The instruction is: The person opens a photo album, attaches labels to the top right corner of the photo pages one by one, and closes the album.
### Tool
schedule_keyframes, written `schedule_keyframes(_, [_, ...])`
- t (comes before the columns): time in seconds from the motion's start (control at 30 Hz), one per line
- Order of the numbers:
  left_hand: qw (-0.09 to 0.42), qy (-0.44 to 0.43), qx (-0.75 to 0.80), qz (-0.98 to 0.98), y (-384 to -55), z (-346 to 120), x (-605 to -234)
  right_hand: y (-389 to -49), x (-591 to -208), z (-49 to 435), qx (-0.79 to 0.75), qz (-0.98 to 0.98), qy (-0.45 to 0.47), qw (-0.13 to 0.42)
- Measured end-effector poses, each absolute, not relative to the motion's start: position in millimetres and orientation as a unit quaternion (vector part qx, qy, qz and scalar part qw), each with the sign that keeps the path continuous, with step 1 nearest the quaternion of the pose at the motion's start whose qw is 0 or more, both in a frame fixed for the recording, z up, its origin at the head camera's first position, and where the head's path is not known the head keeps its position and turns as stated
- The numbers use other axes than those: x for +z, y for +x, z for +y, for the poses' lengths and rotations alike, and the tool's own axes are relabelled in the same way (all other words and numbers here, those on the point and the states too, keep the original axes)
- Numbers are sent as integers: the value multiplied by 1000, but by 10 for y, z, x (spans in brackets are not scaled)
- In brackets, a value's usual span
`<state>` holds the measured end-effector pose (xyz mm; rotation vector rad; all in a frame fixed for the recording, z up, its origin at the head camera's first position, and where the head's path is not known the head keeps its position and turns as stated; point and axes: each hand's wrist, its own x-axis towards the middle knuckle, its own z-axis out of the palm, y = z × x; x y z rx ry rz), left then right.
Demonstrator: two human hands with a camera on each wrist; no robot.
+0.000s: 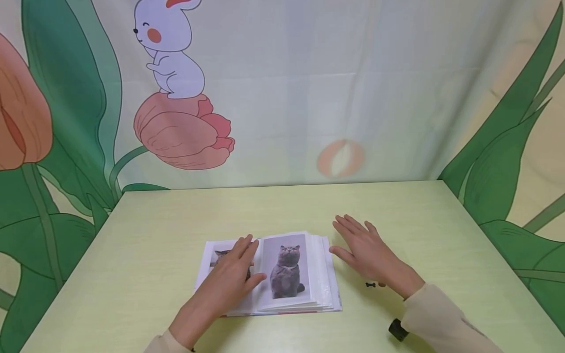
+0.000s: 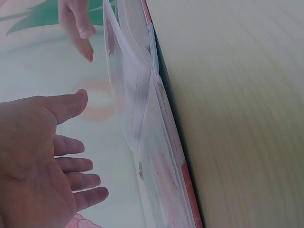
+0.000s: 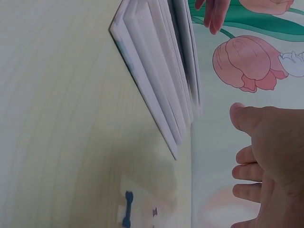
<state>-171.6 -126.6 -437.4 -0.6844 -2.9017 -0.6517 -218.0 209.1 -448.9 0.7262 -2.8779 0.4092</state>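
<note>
A photo album (image 1: 324,274) lies open on the table, its clear sleeves fanned up a little at the right side. The right page shows a photo of a grey cat (image 1: 287,277). Another cat photo (image 1: 220,254) on the left page is partly hidden by my left hand (image 1: 229,277), which hovers above that page with straight fingers. To the right of the album, my right hand (image 1: 364,247) is held above the table, fingers extended and holding nothing. Below it lies a small clear piece with a dark bone shape (image 3: 128,209) on it.
The pale wood-grain table (image 1: 145,230) reaches back to a curtain (image 1: 282,98) printed with a rabbit, tulips and leaves. A short black cylinder (image 1: 398,329) shows beside the right sleeve (image 1: 441,318).
</note>
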Motion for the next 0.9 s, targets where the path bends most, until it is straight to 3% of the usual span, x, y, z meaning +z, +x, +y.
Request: schedule_keyframes(0.9, [4,-260,-225,-939,-1774,-824,-4368,-2010,-4597,2572,131,-971,189,66])
